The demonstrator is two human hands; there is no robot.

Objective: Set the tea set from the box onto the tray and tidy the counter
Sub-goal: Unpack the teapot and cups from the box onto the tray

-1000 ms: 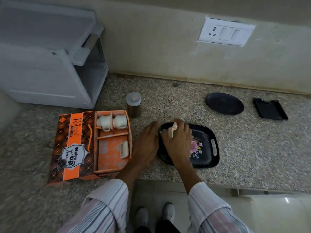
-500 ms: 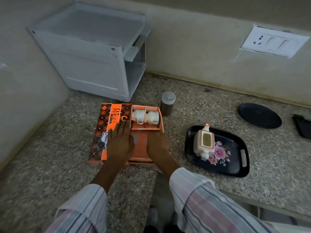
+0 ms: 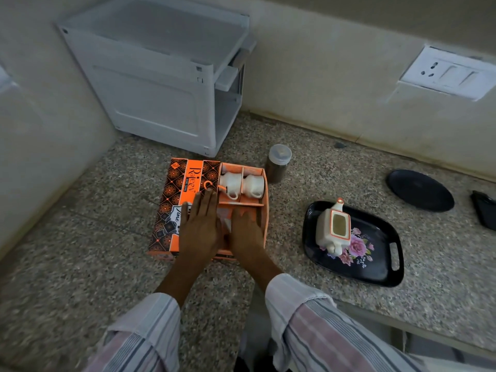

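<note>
As both forearms reached forward over the counter [image 3: 80, 264], the left hand [image 3: 200, 228] lay flat, fingers spread, on the box [image 3: 174, 200] lid. The right hand [image 3: 245, 232] was palm-down inside the near compartment; whether it gripped anything could not be determined. Two cups [image 3: 241, 185] lay in the far compartments. The teapot [image 3: 332, 228] stood on the tray [image 3: 375, 264], right of the box.

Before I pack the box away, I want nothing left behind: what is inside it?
Two white cups lie in the box's far compartments. Both hands cover the near compartment; something pale shows between them, but I cannot tell what.
</note>
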